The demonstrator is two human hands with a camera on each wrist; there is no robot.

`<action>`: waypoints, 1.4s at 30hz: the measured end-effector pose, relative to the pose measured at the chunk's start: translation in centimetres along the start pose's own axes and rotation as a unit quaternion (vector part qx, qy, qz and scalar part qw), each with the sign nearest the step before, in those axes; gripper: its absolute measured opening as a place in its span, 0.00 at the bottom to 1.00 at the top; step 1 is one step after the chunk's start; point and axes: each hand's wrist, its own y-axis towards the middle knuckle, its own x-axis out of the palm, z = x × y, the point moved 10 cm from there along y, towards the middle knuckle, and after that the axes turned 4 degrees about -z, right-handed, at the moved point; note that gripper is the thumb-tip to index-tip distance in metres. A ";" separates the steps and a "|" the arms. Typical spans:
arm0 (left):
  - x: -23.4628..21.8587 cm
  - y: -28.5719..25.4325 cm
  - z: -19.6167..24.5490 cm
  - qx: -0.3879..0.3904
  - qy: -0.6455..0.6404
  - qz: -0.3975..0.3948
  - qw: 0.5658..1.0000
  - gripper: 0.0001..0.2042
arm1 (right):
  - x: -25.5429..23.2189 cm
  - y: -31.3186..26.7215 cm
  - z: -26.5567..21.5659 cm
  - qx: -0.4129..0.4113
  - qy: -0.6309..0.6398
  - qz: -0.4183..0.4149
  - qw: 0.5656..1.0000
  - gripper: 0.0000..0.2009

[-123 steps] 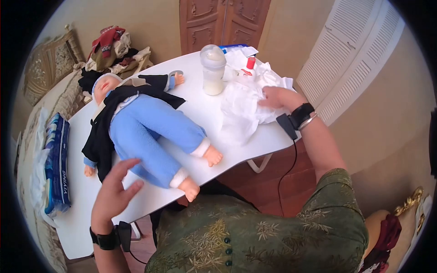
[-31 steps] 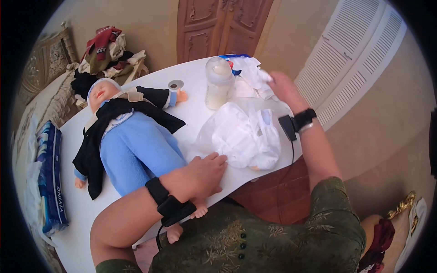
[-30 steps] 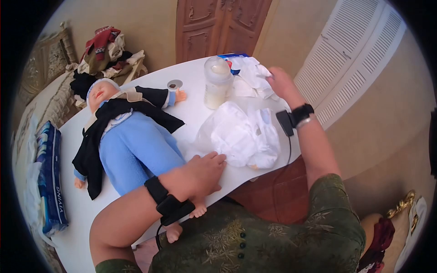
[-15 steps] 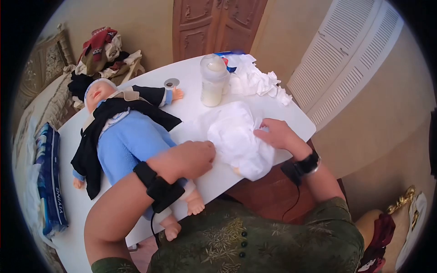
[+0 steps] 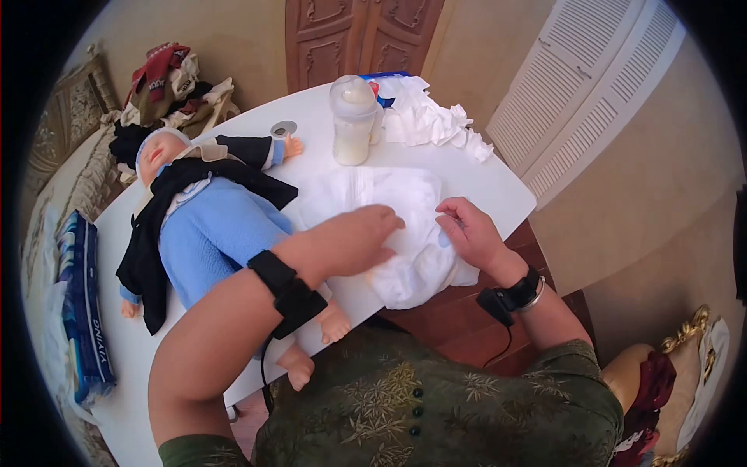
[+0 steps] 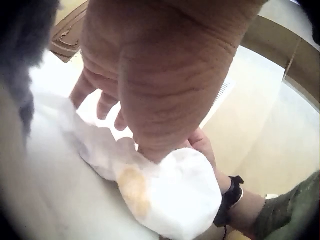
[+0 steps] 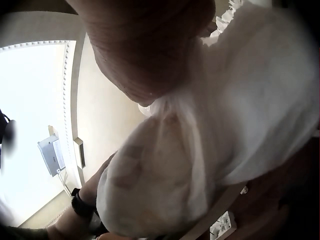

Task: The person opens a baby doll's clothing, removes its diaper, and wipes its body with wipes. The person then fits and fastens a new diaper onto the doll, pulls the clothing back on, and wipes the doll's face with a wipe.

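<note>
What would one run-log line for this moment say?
left hand: rests flat on diaper | right hand: touches diaper | doll: beside diaper

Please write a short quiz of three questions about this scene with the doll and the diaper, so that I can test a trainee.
1. True or false: both hands rest on the white diaper.
2. What stands on the table just beyond the diaper? A) a feeding bottle B) a kettle C) a lamp
3. Fill in: the doll wears a light blue suit and lies on the person's ______ side of the diaper.

Key
1. True. The left hand lies flat on the diaper and the right hand touches its other edge.
2. A, the feeding bottle, with crumpled tissues beside it.
3. Left.
</note>
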 end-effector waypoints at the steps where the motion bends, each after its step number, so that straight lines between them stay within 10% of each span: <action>1: 1.4 0.0 0.4 -0.003 0.017 -0.044 0.999 0.21 | -0.4 0.0 -0.5 -0.022 -0.043 0.008 0.999 0.10; 9: 1.6 -2.2 -3.3 -0.240 0.117 -0.101 0.958 0.34 | -3.1 -1.8 4.0 0.144 -0.164 -0.016 0.976 0.09; 11: 1.8 -2.1 -3.8 -0.247 0.108 -0.110 0.957 0.34 | 0.2 -2.8 5.0 0.173 -0.253 -0.213 0.928 0.10; 14: 1.7 -1.6 -4.4 -0.251 0.068 -0.126 0.957 0.34 | -0.3 -1.4 0.5 0.077 -0.321 -0.281 0.901 0.10; 19: 2.7 -1.6 -5.7 -0.253 0.049 -0.122 0.958 0.34 | -0.4 5.8 -6.3 -0.086 -0.253 -0.157 0.951 0.09; 27: 1.9 -2.4 -4.3 -0.245 0.096 -0.127 0.956 0.35 | -3.1 17.3 8.5 -0.023 -0.363 0.146 0.920 0.10; 31: 2.5 -2.5 -4.7 -0.251 0.089 -0.133 0.955 0.34 | 0.0 18.9 9.3 -0.021 -0.414 -0.026 0.910 0.11; 35: 2.4 -2.4 -4.4 -0.259 0.118 -0.135 0.949 0.34 | -0.4 19.3 9.7 0.000 -0.463 0.012 0.886 0.12; 37: 2.3 -2.3 -4.4 -0.260 0.122 -0.137 0.948 0.34 | -2.9 18.0 7.9 -0.038 -0.380 0.165 0.909 0.12; 40: 2.4 -2.5 -4.4 -0.261 0.125 -0.143 0.946 0.34 | -2.9 18.3 11.2 0.111 -0.377 0.094 0.915 0.20; 42: 2.4 -2.7 -4.3 -0.252 0.124 -0.139 0.950 0.34 | -2.8 18.6 10.8 0.061 -0.384 0.096 0.916 0.19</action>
